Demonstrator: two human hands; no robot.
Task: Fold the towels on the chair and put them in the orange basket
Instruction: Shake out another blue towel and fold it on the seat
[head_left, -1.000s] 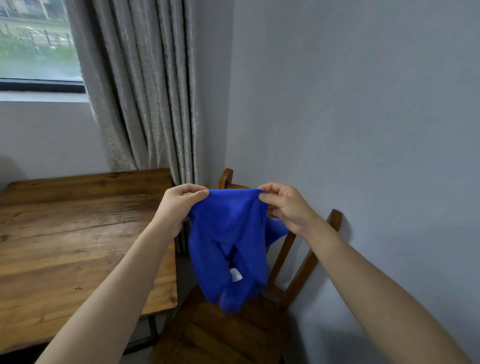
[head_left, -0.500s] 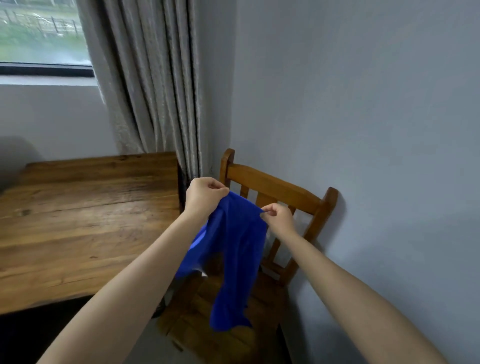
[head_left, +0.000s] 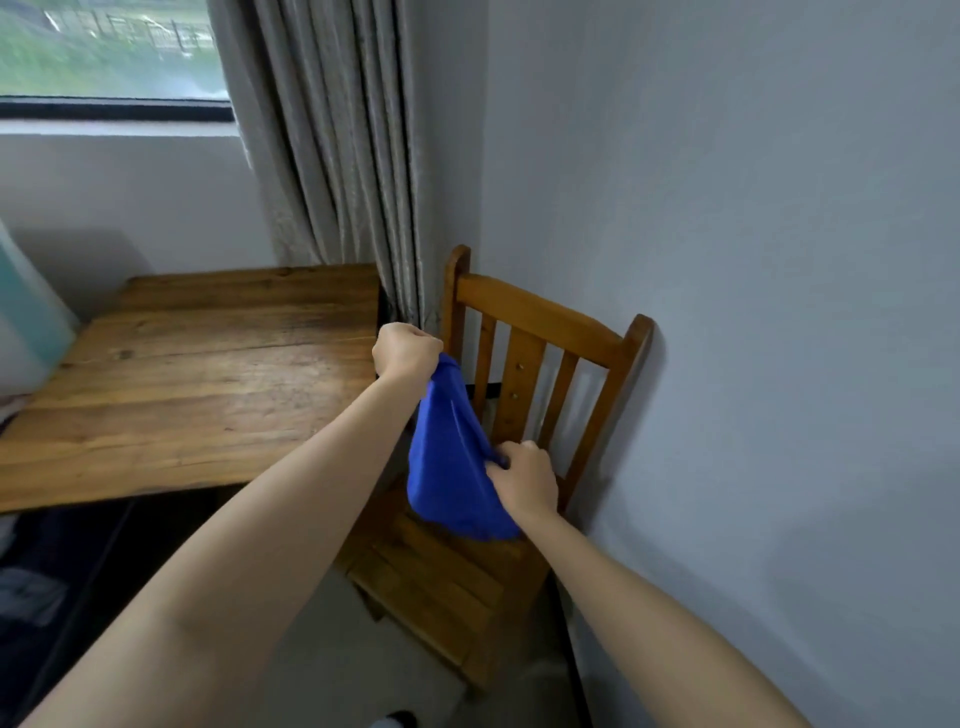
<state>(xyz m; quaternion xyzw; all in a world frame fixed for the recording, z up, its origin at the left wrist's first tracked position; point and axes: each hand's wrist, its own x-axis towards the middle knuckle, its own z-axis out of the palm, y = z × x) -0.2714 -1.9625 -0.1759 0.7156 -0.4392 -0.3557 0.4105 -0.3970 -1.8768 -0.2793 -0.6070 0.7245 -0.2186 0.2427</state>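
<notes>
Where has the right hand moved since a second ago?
Yes. The right hand, gripping the blue towel, dropped from chair top rail height toward the seat.

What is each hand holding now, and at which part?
Both hands hold one blue towel: the left hand grips its top end, the right hand grips a lower edge on its right side.

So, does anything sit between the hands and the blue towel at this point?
Nothing visible does. The left hand grips the blue towel at its top, and the right hand grips it lower down, with the towel hanging just above the seat of the chair.
</notes>
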